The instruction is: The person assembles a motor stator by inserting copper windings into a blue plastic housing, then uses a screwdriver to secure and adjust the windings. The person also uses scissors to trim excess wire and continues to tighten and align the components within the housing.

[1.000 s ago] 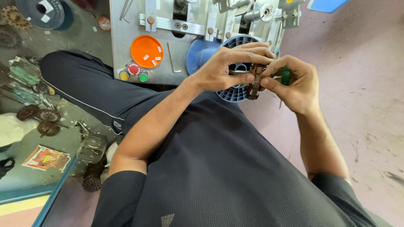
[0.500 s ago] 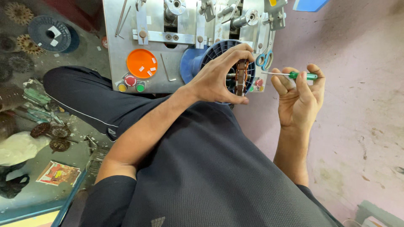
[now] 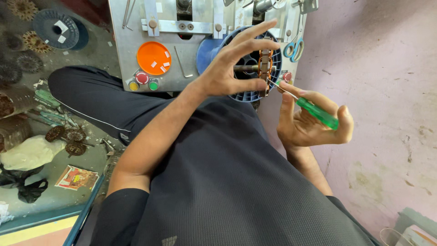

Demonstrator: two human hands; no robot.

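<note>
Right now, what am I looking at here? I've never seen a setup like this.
This is one view from a camera worn on a person's head, looking down at their lap and hands. The person sits on the floor before a grey metal machine with an orange disc and small coloured buttons. The left hand touches a copper-wound part mounted in front of a blue round piece. The right hand holds a green-handled screwdriver, tip at that part. Scissors hang on the machine; metal parts lie on the floor.
</note>
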